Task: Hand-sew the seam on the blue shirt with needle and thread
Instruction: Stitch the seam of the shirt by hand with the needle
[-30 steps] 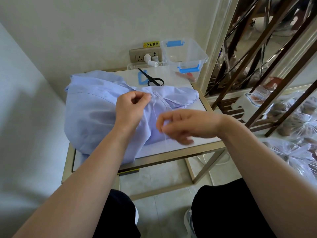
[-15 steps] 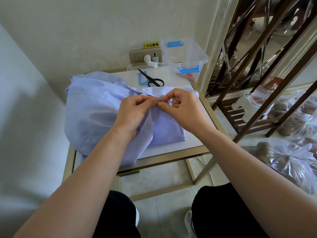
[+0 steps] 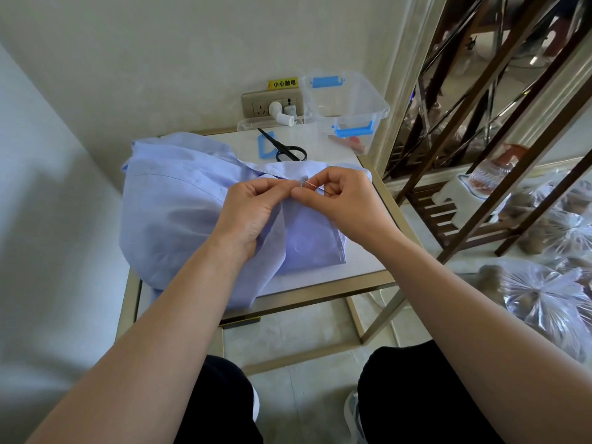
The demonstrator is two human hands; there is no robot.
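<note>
The blue shirt (image 3: 179, 219) lies heaped on the small table (image 3: 320, 293) before me. My left hand (image 3: 253, 209) pinches its seam and my right hand (image 3: 346, 203) pinches the needle (image 3: 315, 186) there. Beyond, black scissors (image 3: 285, 149) rest on a clear lid (image 3: 253, 126). Far right stands a clear box (image 3: 352, 104); I cannot tell what is in it.

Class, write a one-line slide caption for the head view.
Left hand pinches the blue shirt at its seam; right hand holds a needle there; scissors lie behind.

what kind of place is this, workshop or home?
Probably a home, in a corner: small side table below a wall socket, a shelf rack beside it, filled plastic bags on the floor.
</note>
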